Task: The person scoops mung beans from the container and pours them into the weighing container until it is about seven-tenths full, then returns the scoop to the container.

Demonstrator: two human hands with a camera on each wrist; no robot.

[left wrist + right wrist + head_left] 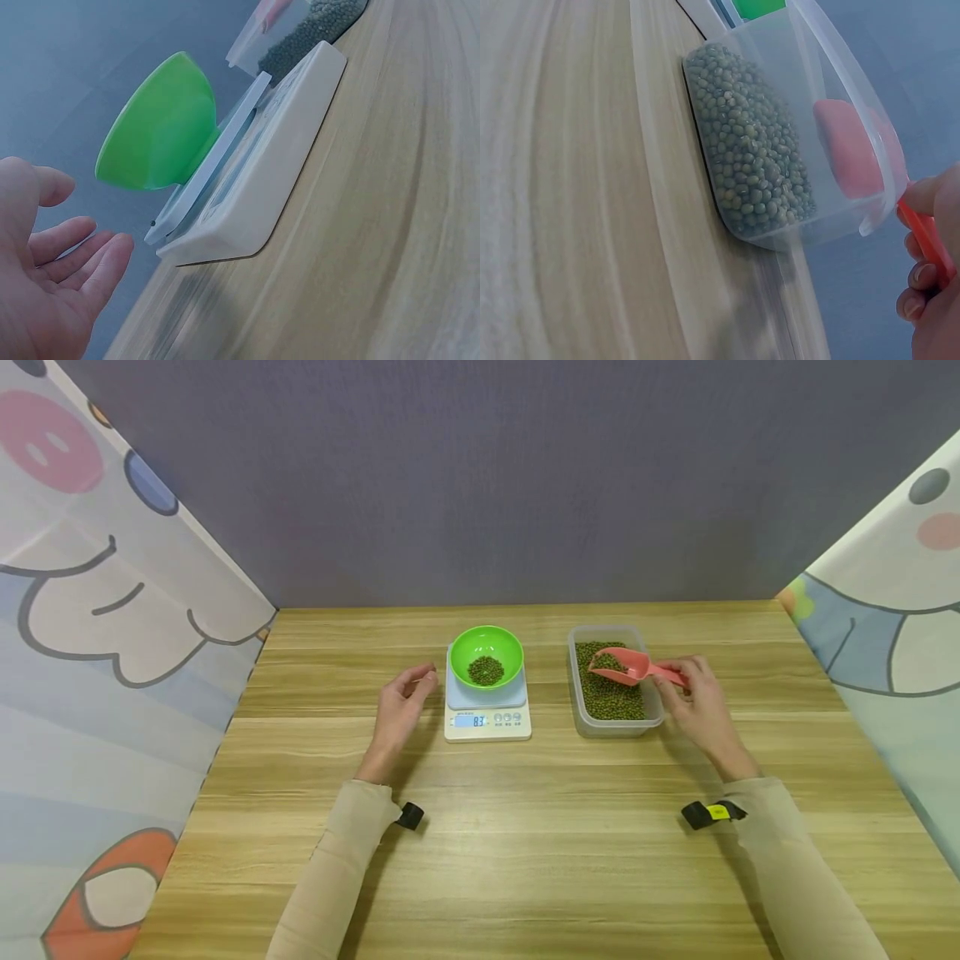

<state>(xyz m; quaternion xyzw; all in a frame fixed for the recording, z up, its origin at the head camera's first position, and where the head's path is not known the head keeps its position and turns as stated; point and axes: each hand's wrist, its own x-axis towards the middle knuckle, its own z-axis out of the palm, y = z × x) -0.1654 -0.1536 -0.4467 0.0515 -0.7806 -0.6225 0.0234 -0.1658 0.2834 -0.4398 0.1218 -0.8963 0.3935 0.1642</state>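
My right hand (697, 700) grips the handle of a pink scoop (636, 665), whose bowl carries green mung beans over a clear plastic container (621, 728). Mung beans (742, 142) fill the lower part of that container, seen through its side in the right wrist view. A bright green bowl (467, 645) with a small heap of beans in it stands on a white kitchen scale (487, 732). The display appears to read 8.3. Just left of the scale, my left hand (400, 710) is held with loosely bent fingers and nothing in it, apart from the bowl.
The wooden table (555, 843) ends at a grey panel (510, 485) behind the scale and container. Cartoon-printed sheets (90, 652) flank both sides. One loose bean (153, 223) lies at the edge of the scale's platform in the left wrist view.
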